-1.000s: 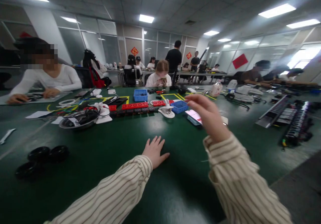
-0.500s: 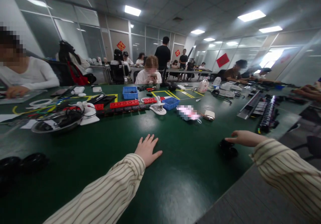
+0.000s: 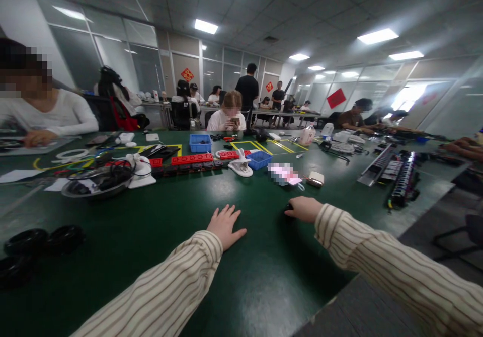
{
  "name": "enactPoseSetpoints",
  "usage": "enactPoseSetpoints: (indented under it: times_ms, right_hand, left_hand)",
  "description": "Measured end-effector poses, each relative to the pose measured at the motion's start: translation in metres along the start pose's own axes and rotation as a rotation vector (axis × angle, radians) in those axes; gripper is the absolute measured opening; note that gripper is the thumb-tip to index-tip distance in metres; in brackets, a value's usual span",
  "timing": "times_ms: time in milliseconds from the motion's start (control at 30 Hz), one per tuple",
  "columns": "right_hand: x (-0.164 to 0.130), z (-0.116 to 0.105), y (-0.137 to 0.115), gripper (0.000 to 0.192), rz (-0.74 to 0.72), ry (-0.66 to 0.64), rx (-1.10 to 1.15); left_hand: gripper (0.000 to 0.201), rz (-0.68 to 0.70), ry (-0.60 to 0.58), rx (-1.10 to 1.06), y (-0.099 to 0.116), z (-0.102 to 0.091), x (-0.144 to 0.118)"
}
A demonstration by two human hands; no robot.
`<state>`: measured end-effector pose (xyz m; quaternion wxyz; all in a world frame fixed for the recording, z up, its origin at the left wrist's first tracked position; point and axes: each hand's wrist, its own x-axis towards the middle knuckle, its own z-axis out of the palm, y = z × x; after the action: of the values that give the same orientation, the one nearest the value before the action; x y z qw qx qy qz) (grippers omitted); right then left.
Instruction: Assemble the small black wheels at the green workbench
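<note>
My left hand [image 3: 225,226] lies flat on the green table [image 3: 260,266], fingers spread, holding nothing. Farther right, my right hand [image 3: 305,209] is closed around a small black object [image 3: 289,207] just above or on the tabletop. Only a bit of it shows at the fingertips; the hand hides the rest, so its kind is unclear. Several glossy black rounded objects [image 3: 65,237] rest on the table at the far left, away from both hands.
Beyond my hands stand red sockets in a row [image 3: 192,158], a white clip base [image 3: 240,168], blue bins [image 3: 200,143], a metal bowl [image 3: 100,191] with cables, and a white case [image 3: 315,178]. Metal strips [image 3: 377,165] lie right. Other people sit around.
My right hand has moved left across the table with the black object, toward my left hand, which stays flat in place. The view has shifted slightly.
</note>
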<state>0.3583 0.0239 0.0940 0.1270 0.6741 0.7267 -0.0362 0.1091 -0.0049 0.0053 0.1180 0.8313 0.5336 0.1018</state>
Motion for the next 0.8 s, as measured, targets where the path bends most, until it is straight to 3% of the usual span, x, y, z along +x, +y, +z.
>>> enactPoseSetpoints:
  times_ms: [167,300,400,633,800]
  right_hand:
    - [-0.009,0.003,-0.114,0.030,-0.245,0.181,0.016]
    - [0.004,0.010,-0.169,0.028,-0.356,0.329,0.076]
    - [0.019,0.017,-0.190,0.028,-0.439,0.400,0.124]
    - [0.050,0.023,-0.213,0.028,-0.560,0.487,0.159]
    - [0.067,0.020,-0.214,0.028,-0.671,0.483,0.192]
  left_hand:
    - [0.083,0.090,0.029,-0.092,-0.009,-0.004,-0.004]
    - [0.043,-0.159,0.196,-0.056,-0.032,-0.016,-0.005]
    - [0.024,-0.250,0.250,-0.014,-0.053,-0.024,-0.007]
    - [0.022,-0.353,0.286,-0.027,-0.078,-0.026,-0.006]
    - [0.015,-0.299,0.265,-0.091,-0.098,-0.027,0.002]
